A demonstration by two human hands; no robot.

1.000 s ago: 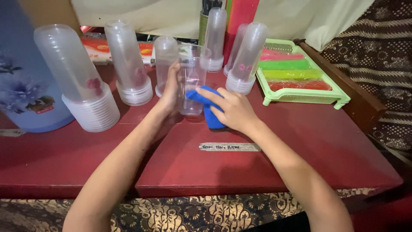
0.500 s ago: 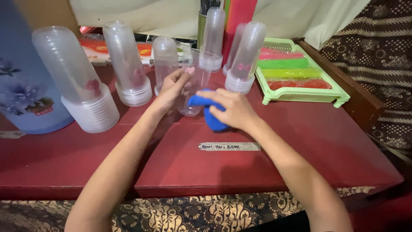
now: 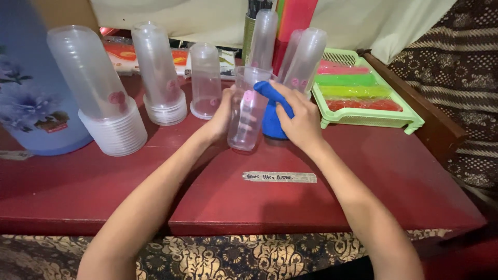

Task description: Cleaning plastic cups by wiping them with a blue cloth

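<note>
The left hand (image 3: 220, 116) wraps a clear plastic cup (image 3: 248, 111) at table centre; the right hand (image 3: 301, 116), at three o'clock, grips a blue cloth (image 3: 272, 111). The cup looks light, thin, slippery: best held mid-wall.

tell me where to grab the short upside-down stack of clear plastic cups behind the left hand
Judging by its pose, grip the short upside-down stack of clear plastic cups around its smooth middle wall, coming from the front. It stands upright on its wide rim with a domed top, and the left hand is nearest that side.
</note>
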